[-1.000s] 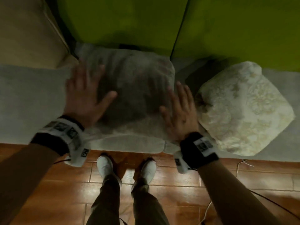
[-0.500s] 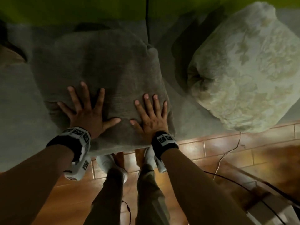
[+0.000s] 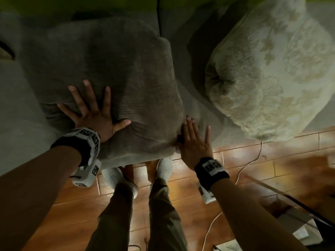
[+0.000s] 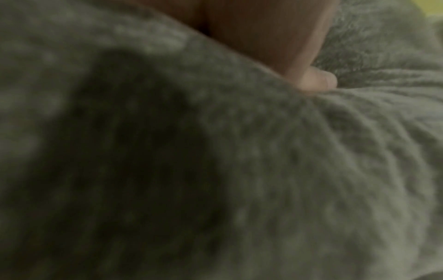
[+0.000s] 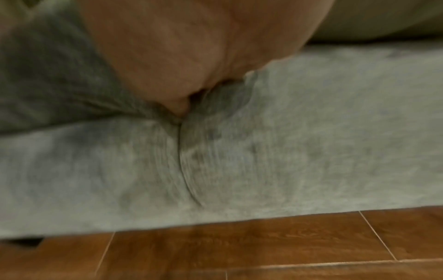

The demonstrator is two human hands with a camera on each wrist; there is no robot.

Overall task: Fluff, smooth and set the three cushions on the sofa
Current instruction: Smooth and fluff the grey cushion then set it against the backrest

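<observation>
Presently, grey cushion (image 3: 108,75) lies flat on the sofa (image 3: 14,105) seat, its near edge at the seat's front lip, above the floor (image 3: 235,169). Left hand (image 3: 94,115) is laid palm-down on the near-left part of that cushion, fingers (image 3: 107,98) straight and fanned wide, thumb angled toward the cushion's middle; fabric dimples and creases around the palm. Left wrist view is mostly blurred grey pile, with one fingertip pressing into it.

Right hand (image 3: 194,140) stands at the grey cushion's near-right corner, fingers straight and held close together against the cushion's side, thumb splayed away from it (nothing is curled round or pinched). Right wrist view shows the heel of the hand (image 5: 179,62) sunk into grey fabric at a seam of the sofa (image 5: 311,142), with floor (image 5: 239,250) planks below.

Patterned cream cushion (image 3: 272,69) sits to the right of the grey cushion, apart from it, tilted, its near corner overhanging the seat edge. Green backrest (image 3: 108,4) runs behind both. White shoes (image 3: 163,169) stand on the floor just below the grey cushion's front edge; a thin cable (image 3: 250,162) trails on the planks under the cream cushion.
</observation>
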